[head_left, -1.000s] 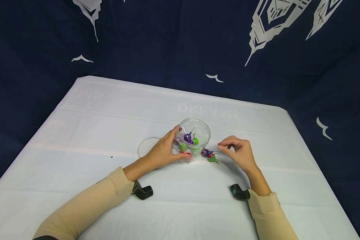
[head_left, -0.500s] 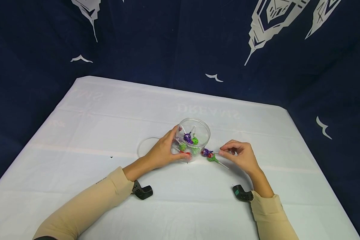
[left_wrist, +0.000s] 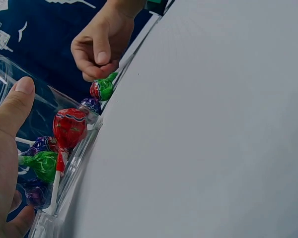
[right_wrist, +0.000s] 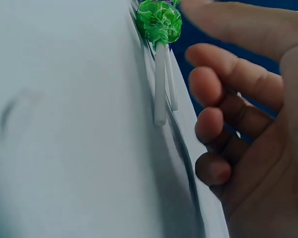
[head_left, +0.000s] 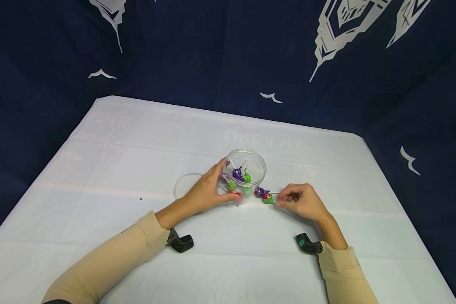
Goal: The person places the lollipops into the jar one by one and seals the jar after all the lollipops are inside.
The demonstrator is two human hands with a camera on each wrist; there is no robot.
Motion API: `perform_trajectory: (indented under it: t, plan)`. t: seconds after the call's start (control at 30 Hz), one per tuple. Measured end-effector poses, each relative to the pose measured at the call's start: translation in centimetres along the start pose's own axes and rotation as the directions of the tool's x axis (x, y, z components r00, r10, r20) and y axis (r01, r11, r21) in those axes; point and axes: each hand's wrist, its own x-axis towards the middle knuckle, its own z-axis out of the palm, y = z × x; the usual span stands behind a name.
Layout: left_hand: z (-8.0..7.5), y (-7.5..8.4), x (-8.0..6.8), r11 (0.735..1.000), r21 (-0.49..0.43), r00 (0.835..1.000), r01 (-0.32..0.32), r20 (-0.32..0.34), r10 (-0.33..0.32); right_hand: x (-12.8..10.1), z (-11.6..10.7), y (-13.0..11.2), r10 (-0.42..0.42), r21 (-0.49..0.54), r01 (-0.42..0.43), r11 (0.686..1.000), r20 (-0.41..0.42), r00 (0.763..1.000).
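Note:
My left hand [head_left: 205, 192] grips a clear plastic jar [head_left: 255, 162] from its left side, fingers behind and thumb in front. Through the wall show several lollipops: a red one [left_wrist: 69, 130] at the front, and green [left_wrist: 43, 166] and purple ones. Just right of the jar, a green-wrapped lollipop [right_wrist: 159, 22] and a purple one [head_left: 261, 192] lie side by side on the table, sticks pointing right. My right hand [head_left: 303, 202] hovers over these sticks with loosely curled fingers. In the right wrist view a gap separates thumb and fingers, with no stick between them.
A clear round lid-like ring [head_left: 180, 181] lies partly behind my left forearm. The white-covered table [head_left: 228, 266] reaches back to a dark blue patterned curtain [head_left: 197, 55]. A small black speck [head_left: 141, 199] is on the cloth at left.
My right hand has moved slightly down toward me, from beside the purple lollipop's stick to over the green lollipop's stick. The left hand and jar stay in place.

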Motion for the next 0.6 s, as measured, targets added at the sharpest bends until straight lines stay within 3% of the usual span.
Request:
perform_trajectory:
  t: [0.33,0.6]
  plan:
    - [-0.02,0.13,-0.02,0.999,0.022,1.0,0.023,0.005,-0.023,-0.12,-0.1,0.59,0.033,-0.178,-0.021,0.984,0.065,0.997]
    - [0.15,0.16,0.05,0.999,0.012,1.0,0.03,0.0,-0.03,-0.08,-0.24,0.25,0.038,-0.202,-0.014,0.979,0.117,0.992]
